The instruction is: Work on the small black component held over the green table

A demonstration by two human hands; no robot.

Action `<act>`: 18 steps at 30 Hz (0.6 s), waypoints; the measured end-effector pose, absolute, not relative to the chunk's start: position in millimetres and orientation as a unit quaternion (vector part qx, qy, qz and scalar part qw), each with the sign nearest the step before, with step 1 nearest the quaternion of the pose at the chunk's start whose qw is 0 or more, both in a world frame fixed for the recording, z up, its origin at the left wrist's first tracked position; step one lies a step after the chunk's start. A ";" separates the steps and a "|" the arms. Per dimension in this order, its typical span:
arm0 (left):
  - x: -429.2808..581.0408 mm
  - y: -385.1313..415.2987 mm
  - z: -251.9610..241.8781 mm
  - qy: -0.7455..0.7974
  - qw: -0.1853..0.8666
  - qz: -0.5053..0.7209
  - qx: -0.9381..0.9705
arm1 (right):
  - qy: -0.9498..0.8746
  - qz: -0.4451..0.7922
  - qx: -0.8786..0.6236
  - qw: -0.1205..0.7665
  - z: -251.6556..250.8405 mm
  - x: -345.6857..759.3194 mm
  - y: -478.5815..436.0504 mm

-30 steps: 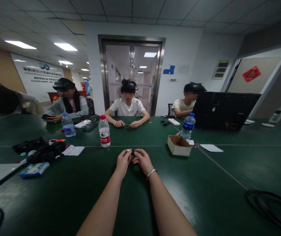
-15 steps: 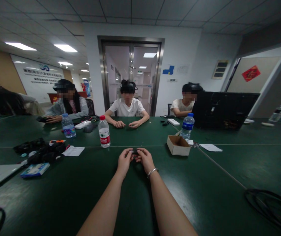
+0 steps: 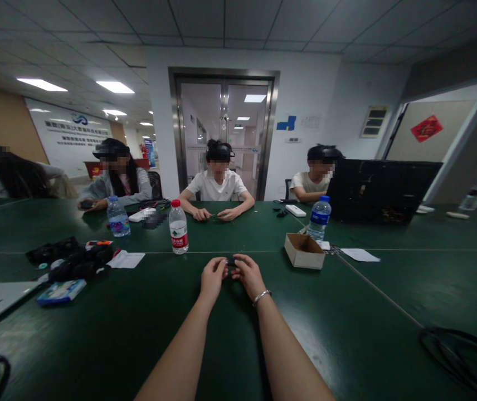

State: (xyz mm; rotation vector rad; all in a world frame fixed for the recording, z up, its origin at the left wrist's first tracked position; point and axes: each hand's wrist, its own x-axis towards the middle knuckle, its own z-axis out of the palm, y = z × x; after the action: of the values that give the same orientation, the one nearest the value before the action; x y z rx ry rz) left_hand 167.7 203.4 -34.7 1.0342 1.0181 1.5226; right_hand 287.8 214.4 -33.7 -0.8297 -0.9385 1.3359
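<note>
We are holding a small dark object (image 3: 230, 263) between our two hands, just above the green desk (image 3: 347, 334) in front of us. Our left hand (image 3: 212, 277) is curling its fingers around the object's left end, and our right hand (image 3: 248, 275), with a silver bracelet (image 3: 261, 296) at the wrist, is pinching the right end. The object is lying with its long axis running left to right between the fingertips; it is too small for us to tell what it is or read any marking on it. Beyond our hands a water bottle (image 3: 178, 227) is standing upright with a red label bearing white writing too small to read. A brown cardboard box (image 3: 304, 251) is sitting open to the right.
</note>
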 end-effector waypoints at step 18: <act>163.1 203.2 -35.9 0.469 0.467 0.587 0.467 | -0.422 0.614 -0.332 0.579 -25.5 291.3 206.7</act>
State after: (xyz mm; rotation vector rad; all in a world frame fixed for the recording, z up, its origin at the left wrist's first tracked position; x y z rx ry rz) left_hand 163.1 203.2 -35.9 1.1459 1.1502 1.4394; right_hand 291.3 206.7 -25.5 -0.7773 -0.9865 1.4352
